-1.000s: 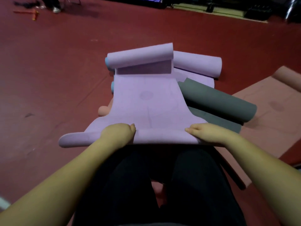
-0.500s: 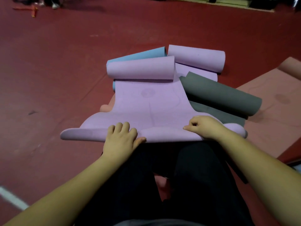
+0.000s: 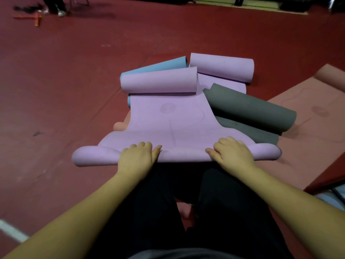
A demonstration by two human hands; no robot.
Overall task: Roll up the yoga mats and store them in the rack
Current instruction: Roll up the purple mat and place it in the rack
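Observation:
A lilac yoga mat point(image 3: 168, 126) lies stretched out in front of my knees, its far end curled into a loose roll and its near edge turned over into a thin roll. My left hand point(image 3: 137, 156) presses on the left part of that near roll, fingers bent over it. My right hand point(image 3: 233, 151) presses on the right part in the same way. Under and beside it lie a blue mat point(image 3: 158, 67), a second lilac mat point(image 3: 222, 69) and a dark grey mat point(image 3: 248, 109), each with a curled far end. No rack is in view.
A pink mat point(image 3: 315, 118) is spread on the red floor point(image 3: 56, 90) to the right, its far end curled. Another pink roll end point(image 3: 120, 126) peeks out left of the pile. Someone's feet and an orange tool point(image 3: 36, 18) are at the far left.
Both hands have shifted along the near roll and now press on top of it with fingers forward. The mat's far curl has dropped lower, uncovering the blue mat behind.

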